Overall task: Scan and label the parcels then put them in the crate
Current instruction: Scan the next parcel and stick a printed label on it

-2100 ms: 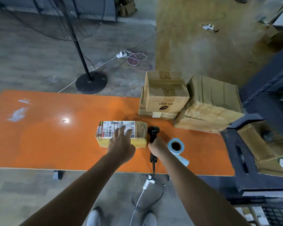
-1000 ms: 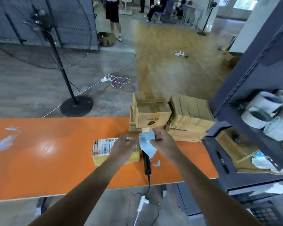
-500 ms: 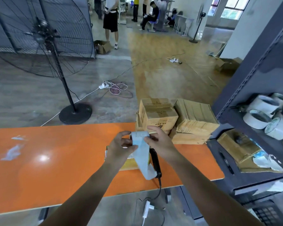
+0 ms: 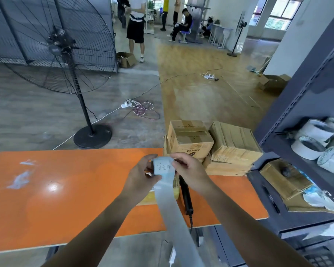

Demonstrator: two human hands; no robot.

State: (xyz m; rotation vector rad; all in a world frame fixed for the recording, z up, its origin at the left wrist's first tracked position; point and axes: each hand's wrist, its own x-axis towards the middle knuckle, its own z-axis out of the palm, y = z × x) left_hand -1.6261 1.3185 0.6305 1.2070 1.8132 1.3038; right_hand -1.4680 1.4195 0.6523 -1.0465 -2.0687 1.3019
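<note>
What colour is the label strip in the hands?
Pale blue-grey label strip, dark handwritten characters near its top; head view.

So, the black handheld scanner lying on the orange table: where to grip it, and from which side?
Probably the long handle of the black handheld scanner, taken from above, from its right. The handle lies flat and points toward the near edge of the orange table, bare on that side; the yellow parcel lies close on its left, and its head is hidden.
</note>
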